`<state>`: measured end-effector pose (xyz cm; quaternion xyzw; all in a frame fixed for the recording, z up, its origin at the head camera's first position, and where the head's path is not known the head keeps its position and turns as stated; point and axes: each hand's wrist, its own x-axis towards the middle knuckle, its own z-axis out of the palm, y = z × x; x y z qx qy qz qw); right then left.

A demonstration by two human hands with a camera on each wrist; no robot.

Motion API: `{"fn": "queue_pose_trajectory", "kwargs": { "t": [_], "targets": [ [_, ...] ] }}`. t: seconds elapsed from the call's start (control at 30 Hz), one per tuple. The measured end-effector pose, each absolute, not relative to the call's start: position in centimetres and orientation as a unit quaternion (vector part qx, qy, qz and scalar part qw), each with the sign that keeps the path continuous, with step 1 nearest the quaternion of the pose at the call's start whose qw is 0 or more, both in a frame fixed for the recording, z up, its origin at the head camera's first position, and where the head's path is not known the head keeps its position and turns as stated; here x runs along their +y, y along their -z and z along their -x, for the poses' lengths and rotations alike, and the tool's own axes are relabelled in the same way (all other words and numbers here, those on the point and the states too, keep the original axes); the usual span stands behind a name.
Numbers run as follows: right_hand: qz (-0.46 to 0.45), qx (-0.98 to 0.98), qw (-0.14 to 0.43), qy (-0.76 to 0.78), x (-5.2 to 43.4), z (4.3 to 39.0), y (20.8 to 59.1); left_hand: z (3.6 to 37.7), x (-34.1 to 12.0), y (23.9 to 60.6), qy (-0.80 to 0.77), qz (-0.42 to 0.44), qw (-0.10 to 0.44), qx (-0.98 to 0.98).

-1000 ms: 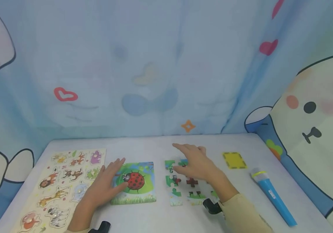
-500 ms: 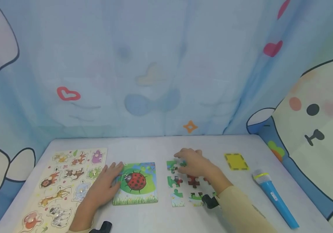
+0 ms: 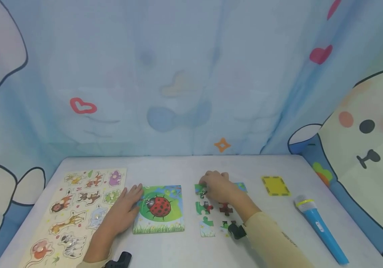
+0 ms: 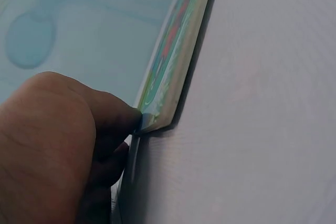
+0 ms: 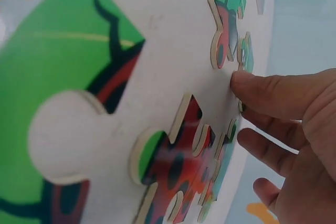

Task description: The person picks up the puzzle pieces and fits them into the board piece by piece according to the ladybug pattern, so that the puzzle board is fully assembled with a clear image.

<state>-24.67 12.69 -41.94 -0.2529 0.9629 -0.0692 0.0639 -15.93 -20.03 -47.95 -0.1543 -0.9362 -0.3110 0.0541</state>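
Observation:
A square ladybug picture board (image 3: 159, 223) lies flat at the table's middle. My left hand (image 3: 119, 217) rests at its left edge with the fingers extended; in the left wrist view the thumb (image 4: 113, 111) touches the board's corner. To the right, spaced-out jigsaw pieces form rows, among them a red centre piece (image 3: 226, 209) and a grassy corner piece (image 3: 207, 229). My right hand (image 3: 223, 191) reaches over the back row and pinches a green puzzle piece (image 5: 248, 53) between thumb and fingers; the hand covers part of that piece.
A wooden animal peg board (image 3: 57, 227) lies at the left. A yellow square frame (image 3: 276, 185) and a blue toy microphone (image 3: 323, 232) lie at the right. A printed curtain (image 3: 178, 74) hangs behind the table's back edge.
My right hand has come down onto the back row of puzzle pieces, its fingers closing at one piece. My left hand has drawn its thumb in to the board's left edge.

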Motion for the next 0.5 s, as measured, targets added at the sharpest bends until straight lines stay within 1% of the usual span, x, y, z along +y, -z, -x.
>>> {"fn": "queue_pose_trajectory", "kwargs": {
  "t": [0.23, 0.5],
  "targets": [
    [0.259, 0.961, 0.077, 0.052, 12.5, 25.0, 41.7, 16.0, -20.1, 48.0, 0.320, 0.153, 0.054, -0.934],
    [0.278, 0.957, 0.052, 0.061, 11.6, 25.2, 40.9, 16.2, -20.2, 48.3, 0.319, 0.154, 0.055, -0.933]
  ]
}}
